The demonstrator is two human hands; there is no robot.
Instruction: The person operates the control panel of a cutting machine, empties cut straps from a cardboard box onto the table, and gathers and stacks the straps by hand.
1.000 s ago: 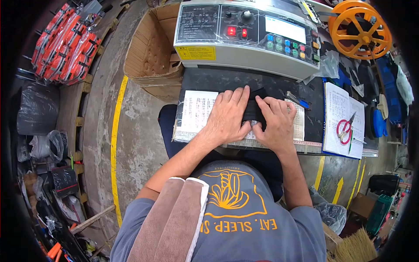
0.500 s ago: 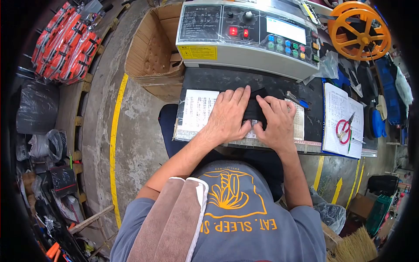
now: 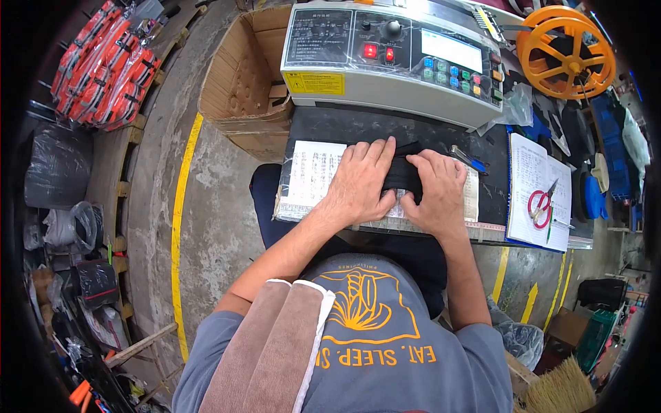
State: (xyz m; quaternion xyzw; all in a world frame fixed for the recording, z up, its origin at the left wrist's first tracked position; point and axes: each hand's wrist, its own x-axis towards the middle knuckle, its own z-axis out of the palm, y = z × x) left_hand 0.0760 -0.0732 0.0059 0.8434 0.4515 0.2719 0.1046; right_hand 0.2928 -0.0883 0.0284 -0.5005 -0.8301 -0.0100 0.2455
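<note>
A bundle of black webbing (image 3: 403, 173), apparently strips lying together, is on the papers at the front of the bench, pressed between both hands. My left hand (image 3: 363, 177) grips its left side, fingers together and pointing away from me, thumb at the near edge. On the other side, my right hand (image 3: 441, 189) curls its fingers over the right edge, with the thumb close to the left one. The hands hide much of the webbing. Under it lie handwritten paper sheets (image 3: 313, 168). A metal tool with a blue part (image 3: 469, 160) rests just beyond my right hand.
Behind the hands stands a control machine (image 3: 385, 82) with lit red switches. An open cardboard box (image 3: 231, 89) is at its left. Red-handled scissors (image 3: 540, 206) lie on a notebook (image 3: 520, 179) at the right. An orange reel (image 3: 575, 65) stands at the back right.
My right hand's fingers have shifted slightly and sit a little lower, showing more of the black webbing. My left hand stays almost in place. The camera view has moved slightly.
</note>
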